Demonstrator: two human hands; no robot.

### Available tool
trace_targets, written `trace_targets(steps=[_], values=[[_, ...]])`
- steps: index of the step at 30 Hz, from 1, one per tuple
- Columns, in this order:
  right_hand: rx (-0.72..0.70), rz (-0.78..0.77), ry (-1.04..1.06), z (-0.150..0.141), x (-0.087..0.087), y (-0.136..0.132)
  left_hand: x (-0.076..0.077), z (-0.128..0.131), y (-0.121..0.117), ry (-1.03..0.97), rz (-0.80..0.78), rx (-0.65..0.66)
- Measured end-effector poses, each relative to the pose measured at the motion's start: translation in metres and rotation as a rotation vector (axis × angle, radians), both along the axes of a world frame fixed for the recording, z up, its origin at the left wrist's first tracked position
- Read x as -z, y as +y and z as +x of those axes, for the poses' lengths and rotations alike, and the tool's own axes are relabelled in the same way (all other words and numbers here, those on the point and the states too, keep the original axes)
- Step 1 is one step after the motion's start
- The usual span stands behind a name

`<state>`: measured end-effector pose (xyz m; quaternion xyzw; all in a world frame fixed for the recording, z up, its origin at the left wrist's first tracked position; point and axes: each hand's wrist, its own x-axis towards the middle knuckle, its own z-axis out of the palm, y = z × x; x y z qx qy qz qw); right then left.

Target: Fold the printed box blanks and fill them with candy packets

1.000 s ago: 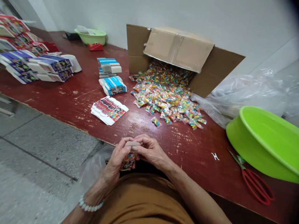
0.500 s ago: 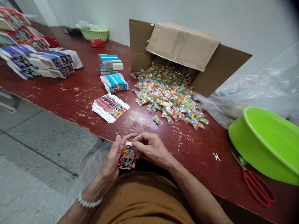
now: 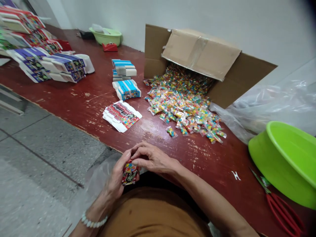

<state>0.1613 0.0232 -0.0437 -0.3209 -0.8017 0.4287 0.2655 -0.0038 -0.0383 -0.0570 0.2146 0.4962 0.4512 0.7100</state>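
Observation:
A small red printed candy box (image 3: 130,173) stands tilted in my left hand (image 3: 115,177), whose fingers are closed around its sides. My right hand (image 3: 154,159) is at the box's upper end, thumb and fingers pinched at its top edge; the white flap no longer shows there. Beyond my hands lies a fanned stack of flat red and white cartons (image 3: 122,116). To its right, small clear packets of colourful candy (image 3: 182,108) spill out of a cardboard box (image 3: 201,52) lying on its side. One candy packet (image 3: 171,132) lies apart, nearest my right hand.
Bundles of blue cartons (image 3: 126,89) and purple cartons (image 3: 59,64) stand at the left. A green basin (image 3: 264,148), red-handled scissors (image 3: 283,210) and a white scrap (image 3: 236,175) are at the right. Behind the basin lies clear plastic sheeting (image 3: 278,102). The table's front edge runs diagonally.
My right fingers have moved over the top of the candy box, and its white flap has gone from sight. The whole view has shifted slightly as my head moved.

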Motion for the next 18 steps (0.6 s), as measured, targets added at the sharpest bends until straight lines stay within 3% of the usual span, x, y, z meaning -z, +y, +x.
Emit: trace_targets(steps=[1, 6, 8, 11, 15, 18], values=[[0.05, -0.013, -0.006, -0.007, 0.003, 0.014, 0.005, -0.005, -0.004, 0.066, -0.004, -0.014], [0.576, 0.096, -0.286, -0.039, 0.012, 0.097, 0.031, -0.034, -0.02, 0.489, 0.133, -0.116], [0.651, 0.111, -0.398, -0.05, 0.016, 0.12, 0.04, -0.046, -0.021, 0.621, 0.186, -0.156], [0.714, 0.097, -0.449, -0.062, 0.024, 0.134, 0.046, -0.06, -0.019, 0.666, 0.188, -0.14], [0.83, -0.057, -0.115, -0.06, 0.029, 0.135, 0.04, -0.066, -0.013, 0.662, 0.27, -0.204], [0.8, -0.186, 0.145, -0.041, 0.023, 0.127, 0.025, -0.064, -0.002, 0.754, 0.444, -0.329]])
